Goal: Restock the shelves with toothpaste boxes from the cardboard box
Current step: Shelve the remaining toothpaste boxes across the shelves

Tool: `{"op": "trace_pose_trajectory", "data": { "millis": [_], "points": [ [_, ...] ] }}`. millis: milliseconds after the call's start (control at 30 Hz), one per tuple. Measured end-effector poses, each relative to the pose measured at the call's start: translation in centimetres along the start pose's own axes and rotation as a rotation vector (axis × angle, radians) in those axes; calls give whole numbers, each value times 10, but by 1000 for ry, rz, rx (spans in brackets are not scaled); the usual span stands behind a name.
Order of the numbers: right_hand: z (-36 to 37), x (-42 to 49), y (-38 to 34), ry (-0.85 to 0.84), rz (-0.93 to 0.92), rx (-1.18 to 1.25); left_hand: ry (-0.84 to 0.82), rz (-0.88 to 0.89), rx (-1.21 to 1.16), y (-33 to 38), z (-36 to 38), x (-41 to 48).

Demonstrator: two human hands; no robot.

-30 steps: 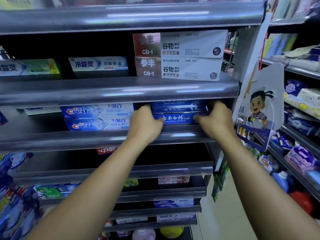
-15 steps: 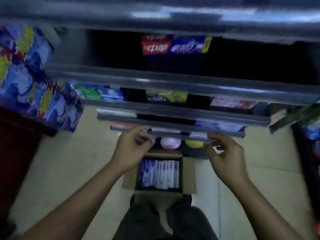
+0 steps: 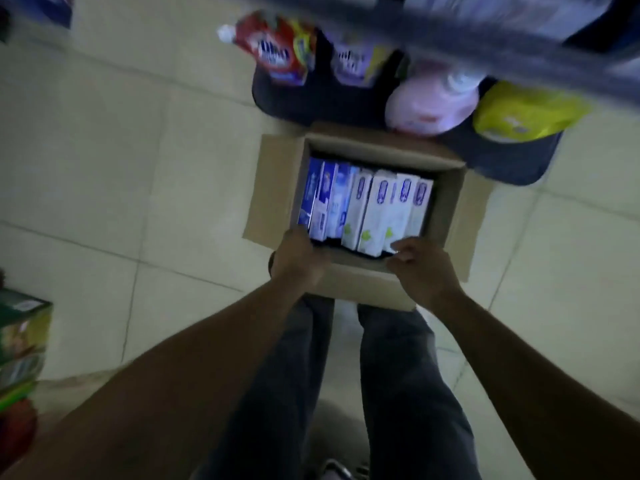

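An open cardboard box [image 3: 450, 216] sits on the tiled floor in front of my legs. Inside it, several toothpaste boxes stand side by side: blue ones [image 3: 318, 199] on the left, white ones [image 3: 381, 209] on the right. My left hand [image 3: 298, 258] is at the box's near-left rim, fingers dipping toward the blue boxes and partly hidden. My right hand [image 3: 419, 268] is at the near-right rim, fingertips spread against the end of a white box. Neither hand has lifted anything. The picture is blurred.
The lowest shelf's grey edge [image 3: 519, 39] crosses the top right. Beneath it on a dark base lie a red pouch [image 3: 277, 50], a pink pack [image 3: 429, 102] and a yellow pack [image 3: 519, 112]. Green cartons [image 3: 20, 341] stand at the left edge.
My hands left the blue toothpaste boxes on the upper shelf and came down to the cardboard box. My view swung from the shelves to the floor.
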State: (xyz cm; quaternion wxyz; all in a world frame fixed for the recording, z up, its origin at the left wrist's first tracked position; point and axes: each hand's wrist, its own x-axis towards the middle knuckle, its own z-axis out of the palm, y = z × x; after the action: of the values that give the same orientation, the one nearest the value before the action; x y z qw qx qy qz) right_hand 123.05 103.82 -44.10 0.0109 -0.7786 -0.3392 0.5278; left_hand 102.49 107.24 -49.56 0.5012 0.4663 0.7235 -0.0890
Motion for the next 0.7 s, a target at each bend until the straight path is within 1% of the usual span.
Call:
{"op": "trace_pose_trajectory", "data": {
  "millis": [100,167,267,333,467,533,600,633,700],
  "points": [
    [36,48,28,-18,45,52,0,-32,17,-17,43,60],
    [55,70,45,-43,40,56,8,-116,57,-26,67,93],
    [77,88,66,-67,41,76,-26,-214,131,-32,94,126],
    [86,91,76,-52,47,76,-25,-248,118,-28,107,140],
    [92,84,84,-26,14,49,121,-352,25,-17,121,153],
    [91,82,87,0,0,58,145,-316,47,-18,124,153],
    [86,82,88,-9,21,58,111,-262,34,-18,124,149],
    [83,84,88,-6,42,59,99,-249,-9,-16,121,144],
    [75,86,85,6,59,113,82,-225,-171,-7,113,130]
  ]
}}
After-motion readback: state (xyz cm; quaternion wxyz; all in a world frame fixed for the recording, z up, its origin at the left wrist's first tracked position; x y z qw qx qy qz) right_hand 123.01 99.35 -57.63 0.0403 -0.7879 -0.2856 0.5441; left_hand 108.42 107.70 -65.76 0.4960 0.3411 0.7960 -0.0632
